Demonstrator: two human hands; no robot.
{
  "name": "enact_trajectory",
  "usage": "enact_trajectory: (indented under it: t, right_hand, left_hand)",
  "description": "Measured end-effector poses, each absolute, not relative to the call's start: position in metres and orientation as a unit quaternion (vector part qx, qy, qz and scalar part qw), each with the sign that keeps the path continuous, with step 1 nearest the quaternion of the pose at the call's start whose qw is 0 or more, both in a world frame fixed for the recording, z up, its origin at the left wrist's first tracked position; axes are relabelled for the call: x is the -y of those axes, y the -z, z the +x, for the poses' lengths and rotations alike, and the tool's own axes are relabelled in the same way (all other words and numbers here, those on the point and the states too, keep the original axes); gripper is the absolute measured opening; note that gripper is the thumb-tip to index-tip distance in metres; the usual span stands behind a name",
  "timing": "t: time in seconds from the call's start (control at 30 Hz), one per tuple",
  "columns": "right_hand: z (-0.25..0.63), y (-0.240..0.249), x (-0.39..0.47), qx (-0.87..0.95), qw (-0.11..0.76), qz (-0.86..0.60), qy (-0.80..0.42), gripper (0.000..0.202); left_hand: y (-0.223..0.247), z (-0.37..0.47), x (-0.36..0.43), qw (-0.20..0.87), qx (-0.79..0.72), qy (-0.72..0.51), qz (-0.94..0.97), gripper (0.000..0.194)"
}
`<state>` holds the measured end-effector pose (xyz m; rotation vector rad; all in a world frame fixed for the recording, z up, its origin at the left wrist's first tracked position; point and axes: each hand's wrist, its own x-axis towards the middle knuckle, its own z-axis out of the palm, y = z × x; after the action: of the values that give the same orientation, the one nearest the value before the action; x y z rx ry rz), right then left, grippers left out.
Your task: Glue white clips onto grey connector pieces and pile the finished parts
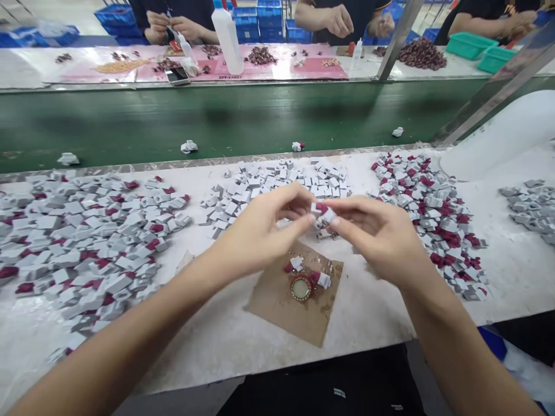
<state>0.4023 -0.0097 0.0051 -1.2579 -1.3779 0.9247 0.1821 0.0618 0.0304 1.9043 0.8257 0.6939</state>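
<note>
Between the fingertips of my left hand and my right hand is a small grey and maroon plastic part. Both hands pinch it, one from each side, above the table. Below them lies a brown cardboard square with wet-looking spots. On the cardboard sits a red bottle cap, its hollow side up. Two more grey and maroon pieces rest beside the cap. Just behind my hands spreads a pile of plain grey parts.
Grey and maroon parts lie heaped at left and right. A green conveyor belt carries several scattered parts. Beyond it, people work at another table with a white bottle. A metal post and white tube stand at right.
</note>
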Motion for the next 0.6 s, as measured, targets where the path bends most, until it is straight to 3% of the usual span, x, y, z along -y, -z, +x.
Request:
enact_trajectory:
  t: [0.1, 0.17, 0.3, 0.47, 0.6]
  right_hand:
    - [0.402, -0.005, -0.063, 0.602, 0.431, -0.609, -0.286, 0.046]
    - [0.392, -0.006, -0.122, 0.645, 0.356, -0.642, -0.213, 0.047]
    - [0.364, -0.002, -0.218, 0.681, 0.273, -0.645, -0.215, 0.053]
    - [0.373, 0.003, -0.25, 0.659, 0.276, -0.657, -0.239, 0.024]
    - [0.423, -0.014, -0.208, 0.624, 0.328, -0.67, -0.235, 0.022]
  left_hand:
    - [-0.026, 0.179, -0.11, 0.428, -0.45, -0.299, 0.725, 0.007]
    - [-0.023, 0.179, -0.15, 0.357, -0.535, -0.316, 0.698, 0.012]
    - [-0.014, 0.182, -0.226, 0.271, -0.636, -0.3, 0.658, 0.017]
    - [-0.002, 0.203, -0.278, 0.255, -0.663, -0.237, 0.663, 0.013]
    - [0.002, 0.231, -0.292, 0.292, -0.623, -0.185, 0.702, 0.014]
